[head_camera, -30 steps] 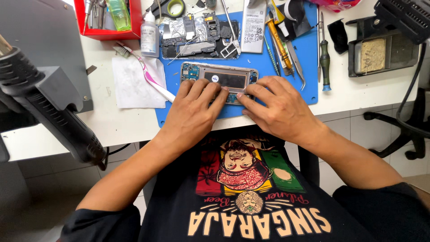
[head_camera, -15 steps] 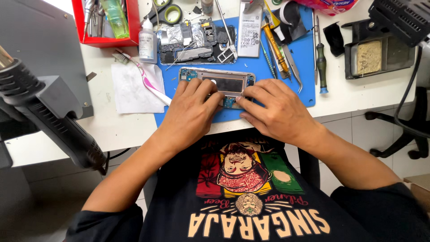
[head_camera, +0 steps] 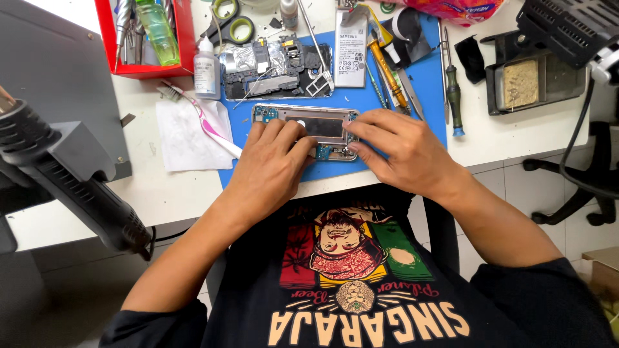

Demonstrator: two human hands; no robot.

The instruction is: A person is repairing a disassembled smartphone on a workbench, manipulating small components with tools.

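An opened phone frame (head_camera: 320, 124) with its insides exposed lies flat on a blue work mat (head_camera: 425, 84) at the table's near edge. My left hand (head_camera: 271, 164) rests on its left half, fingers pressing down on the frame. From the right, my right hand (head_camera: 400, 151) holds the frame's other end, fingertips on its edge and lower part. Both hands cover the near side of the phone. A second dismantled phone body (head_camera: 277, 67) lies just beyond it on the mat.
A phone battery (head_camera: 351, 48), screwdrivers (head_camera: 453, 96) and tweezers lie on the mat's far right. A pink toothbrush (head_camera: 209, 125) rests on white paper, next to a small bottle (head_camera: 206, 71) and a red bin (head_camera: 145, 35). A hot air gun (head_camera: 71, 180) sits left; a black tray (head_camera: 535, 80) sits right.
The view has shifted so the table sits lower in frame. Both hands stay on the phone frame, fingers shifting slightly along it.
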